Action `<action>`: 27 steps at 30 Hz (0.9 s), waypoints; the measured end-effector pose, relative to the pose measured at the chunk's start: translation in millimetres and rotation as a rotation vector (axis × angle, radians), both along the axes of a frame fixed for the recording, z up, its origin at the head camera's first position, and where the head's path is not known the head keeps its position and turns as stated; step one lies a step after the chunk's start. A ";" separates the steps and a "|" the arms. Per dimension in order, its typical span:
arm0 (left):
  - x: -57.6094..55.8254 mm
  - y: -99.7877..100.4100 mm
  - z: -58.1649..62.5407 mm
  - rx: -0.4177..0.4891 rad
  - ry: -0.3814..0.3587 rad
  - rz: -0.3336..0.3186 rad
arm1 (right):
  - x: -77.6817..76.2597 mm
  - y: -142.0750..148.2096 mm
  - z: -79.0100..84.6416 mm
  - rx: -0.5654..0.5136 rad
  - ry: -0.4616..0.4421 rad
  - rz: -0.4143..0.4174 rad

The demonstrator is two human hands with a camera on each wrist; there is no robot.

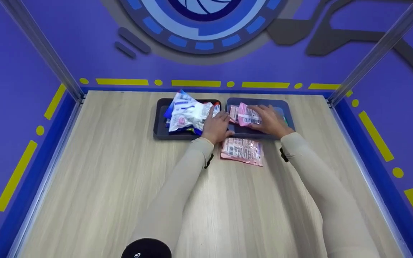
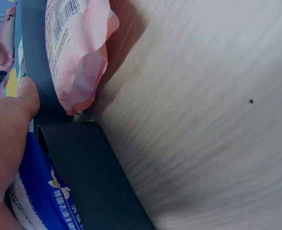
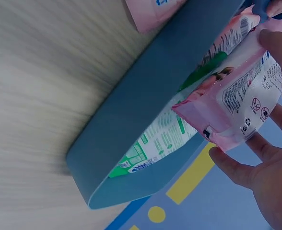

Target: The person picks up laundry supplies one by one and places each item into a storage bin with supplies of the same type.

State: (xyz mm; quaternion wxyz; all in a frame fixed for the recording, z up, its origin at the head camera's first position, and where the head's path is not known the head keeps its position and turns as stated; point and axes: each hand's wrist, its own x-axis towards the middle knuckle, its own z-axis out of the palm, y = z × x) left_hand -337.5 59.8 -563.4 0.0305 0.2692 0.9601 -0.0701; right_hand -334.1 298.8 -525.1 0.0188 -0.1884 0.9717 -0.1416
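My right hand point(image 1: 270, 120) grips a pink and white packet point(image 3: 246, 103) with printed labels, tilted over the blue-grey right tray point(image 3: 131, 96). Beneath it in that tray lie another pink packet point(image 1: 233, 111) and a green and white packet point(image 3: 162, 139). The left hand point(image 1: 216, 127) rests at the right end of the dark left tray point(image 1: 160, 123), over a white and blue packet point(image 1: 183, 116). Its thumb lies by the right tray's rim in the left wrist view; its other fingertips are partly hidden. A blue packet point(image 2: 47, 187) sits under that hand.
One more pink packet point(image 1: 243, 150) lies flat on the wooden table point(image 1: 120, 179), just in front of the right tray. Both trays stand side by side near the purple back wall point(image 1: 84, 53). Purple side panels flank the table.
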 end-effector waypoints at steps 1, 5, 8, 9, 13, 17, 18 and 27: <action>-0.7 0.4 -0.1 0.000 -0.003 -0.001 | -0.1 -0.1 -0.7 0.008 0.006 0.003; -1.0 0.5 0.6 0.004 0.003 -0.003 | -0.1 -1.4 -0.9 0.027 0.002 0.000; 0.1 -0.1 1.5 0.008 0.012 -0.005 | -1.1 -2.5 -1.9 0.027 -0.010 -0.002; 0.4 -0.1 1.7 0.008 0.012 -0.005 | -1.2 -2.6 -2.5 0.023 -0.015 -0.002; 1.1 -0.3 2.1 0.007 0.013 -0.009 | -1.3 -3.5 -4.7 0.014 -0.020 0.004; 1.0 -0.6 1.0 0.009 0.032 -0.011 | -1.4 -5.5 -6.2 0.011 0.002 0.012; 1.0 -0.7 0.8 0.014 0.034 -0.010 | -1.5 -6.2 -6.5 0.011 0.003 0.013; 0.0 -1.1 -1.0 0.013 0.023 -0.009 | -1.4 -10.7 -9.5 0.007 -0.021 -0.012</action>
